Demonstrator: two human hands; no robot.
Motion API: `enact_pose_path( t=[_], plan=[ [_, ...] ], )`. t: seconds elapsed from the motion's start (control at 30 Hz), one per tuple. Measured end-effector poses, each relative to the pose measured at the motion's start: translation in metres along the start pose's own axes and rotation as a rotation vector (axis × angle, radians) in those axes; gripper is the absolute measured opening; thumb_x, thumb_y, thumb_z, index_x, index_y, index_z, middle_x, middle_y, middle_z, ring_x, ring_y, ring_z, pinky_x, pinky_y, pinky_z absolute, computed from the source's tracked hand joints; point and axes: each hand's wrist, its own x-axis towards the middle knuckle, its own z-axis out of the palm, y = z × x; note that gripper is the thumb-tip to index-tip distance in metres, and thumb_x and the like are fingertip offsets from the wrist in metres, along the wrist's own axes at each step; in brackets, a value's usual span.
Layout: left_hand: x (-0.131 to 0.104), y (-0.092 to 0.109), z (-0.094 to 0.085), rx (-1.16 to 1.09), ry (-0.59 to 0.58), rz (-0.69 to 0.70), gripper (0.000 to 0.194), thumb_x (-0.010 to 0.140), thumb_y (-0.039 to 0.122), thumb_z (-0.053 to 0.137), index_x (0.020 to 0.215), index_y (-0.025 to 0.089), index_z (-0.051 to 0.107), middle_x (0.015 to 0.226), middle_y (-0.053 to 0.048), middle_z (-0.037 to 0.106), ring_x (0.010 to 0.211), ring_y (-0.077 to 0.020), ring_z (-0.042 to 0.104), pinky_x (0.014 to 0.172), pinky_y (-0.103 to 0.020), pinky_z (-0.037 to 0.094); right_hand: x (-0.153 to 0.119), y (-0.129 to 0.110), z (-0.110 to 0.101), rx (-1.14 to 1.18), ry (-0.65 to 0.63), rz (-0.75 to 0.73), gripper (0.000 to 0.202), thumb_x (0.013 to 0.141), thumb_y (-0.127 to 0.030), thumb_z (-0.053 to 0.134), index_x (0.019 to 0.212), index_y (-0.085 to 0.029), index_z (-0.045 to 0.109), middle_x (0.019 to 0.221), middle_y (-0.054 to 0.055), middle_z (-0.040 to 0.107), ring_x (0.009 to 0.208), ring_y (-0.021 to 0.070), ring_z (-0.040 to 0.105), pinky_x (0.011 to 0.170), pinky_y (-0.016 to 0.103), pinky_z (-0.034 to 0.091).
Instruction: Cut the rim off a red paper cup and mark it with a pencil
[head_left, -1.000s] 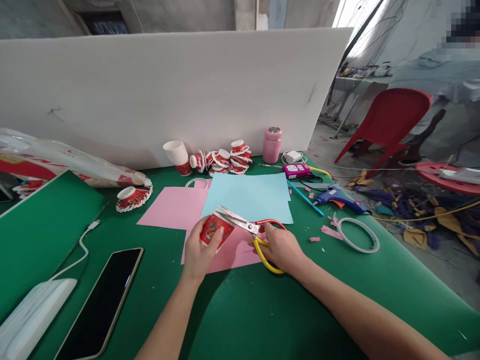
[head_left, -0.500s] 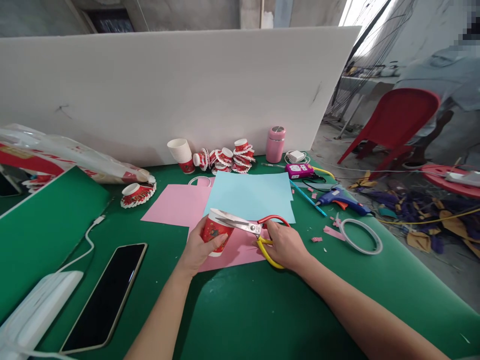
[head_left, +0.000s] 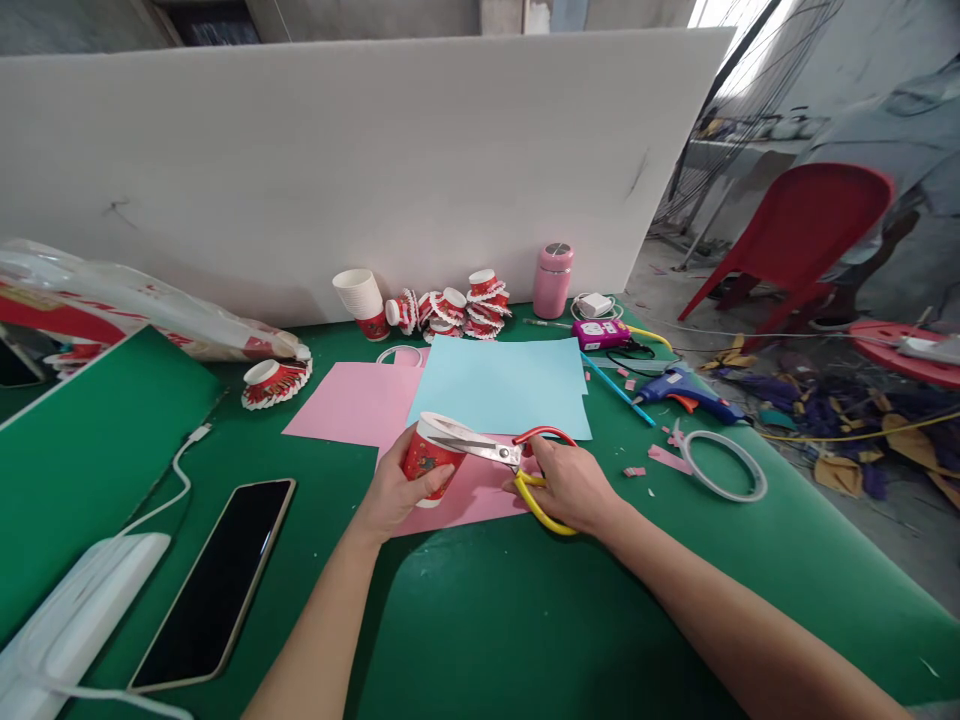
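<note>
My left hand [head_left: 397,488] is wrapped round a red paper cup [head_left: 429,466] with a white rim, tilted over pink paper. In my right hand [head_left: 566,482] are scissors [head_left: 498,453] with one red and one yellow handle loop. Their blades point left and lie at the cup's rim, slightly apart; whether a blade is inside the cup is hard to tell. Behind the cup lies light blue paper [head_left: 499,385], partly over the pink paper [head_left: 352,402].
White cups [head_left: 358,293], cut red cups [head_left: 486,305] and a pink bottle [head_left: 553,282] stand along the white board. A blue glue gun [head_left: 691,393] and tape roll [head_left: 724,466] lie right, a phone [head_left: 217,585] left. A person sits on a red chair [head_left: 810,225].
The view has shifted slightly. The scissor handles are spread a little wider, while the cup stays in my left hand.
</note>
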Motion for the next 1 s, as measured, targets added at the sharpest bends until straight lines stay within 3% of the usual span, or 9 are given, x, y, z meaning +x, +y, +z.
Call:
enact_pose_path(
  t=[0.23,0.47,0.8,1.0],
  plan=[
    [0.0018,-0.0041,-0.0053,-0.003,-0.052,0.019,0.054,0.062,0.034,0.073,0.109,0.019,0.053,0.098,-0.006,0.064,0.085,-0.0189,0.060,0.072,-0.029,0.050,0.0005,0.0015,0.0028,0.041,-0.039,0.027,0.038,0.080,-0.054,0.050,0.084,-0.016,0.052,0.066,0.005,0.064,0.058,0.0198,0.060,0.047,0.025,0.024],
    [0.0034,-0.0053,-0.0077,0.107,-0.016,0.082,0.056,0.063,0.036,0.071,0.111,0.018,0.051,0.100,-0.007,0.063,0.087,-0.0203,0.061,0.074,-0.031,0.050,0.0023,0.0015,0.0056,0.051,-0.080,0.036,0.035,0.082,-0.052,0.049,0.081,-0.018,0.051,0.064,0.005,0.063,0.057,0.0195,0.059,0.047,0.026,0.023],
    [0.0011,-0.0053,0.0009,0.253,-0.017,0.147,0.057,0.065,0.037,0.068,0.115,0.018,0.047,0.103,-0.007,0.062,0.088,-0.0206,0.062,0.073,-0.030,0.050,-0.0029,0.0009,0.0030,0.111,-0.013,-0.029,0.035,0.081,-0.049,0.049,0.089,-0.015,0.050,0.078,0.008,0.066,0.066,0.0216,0.062,0.051,0.026,0.031],
    [0.0003,-0.0031,0.0020,0.281,-0.009,0.168,0.054,0.066,0.037,0.067,0.113,0.018,0.048,0.104,-0.008,0.062,0.090,-0.0217,0.061,0.075,-0.032,0.050,-0.0014,-0.0008,0.0010,0.093,-0.067,0.008,0.038,0.080,-0.052,0.051,0.088,-0.015,0.051,0.077,0.008,0.067,0.067,0.0219,0.063,0.051,0.026,0.030]
  ],
)
